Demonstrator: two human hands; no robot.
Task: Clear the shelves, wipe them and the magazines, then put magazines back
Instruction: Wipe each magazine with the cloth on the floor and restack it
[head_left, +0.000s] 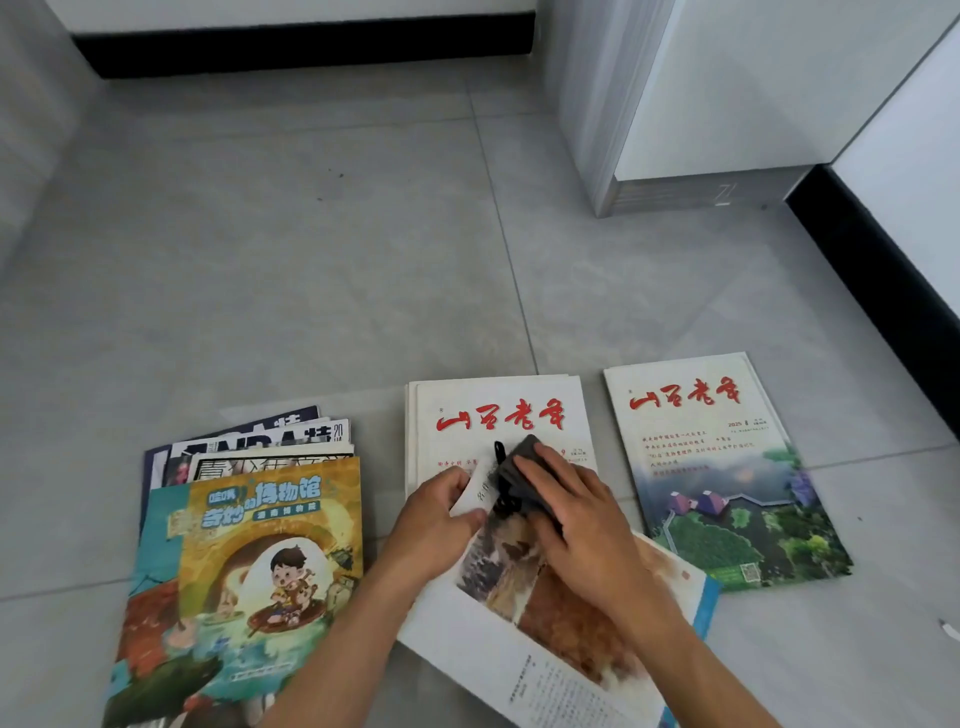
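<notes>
Down on the grey tiled floor (311, 270), we see the right hand (576, 519) lying flat, fingers straight and close together, pressing a dark grey folded cloth (519, 467) onto a large open magazine with a brown painted picture (571, 618). The cloth sits under the fingertips, poking out just beyond them toward the far wall. The left hand (436, 519) pinches that magazine's upper left corner, thumb and fingers curled round the lifted page edge, just beside the cloth. The magazine's long axis runs diagonally, from upper left near the hands down to the lower right.

It overlaps a small stack of white magazines with red calligraphy titles (498, 415), long axis pointing away from us. To the right lies a white magazine with a green landscape cover (727, 478), apart. On the left, a fanned pile topped by a yellow and teal cartoon magazine (249, 561).
</notes>
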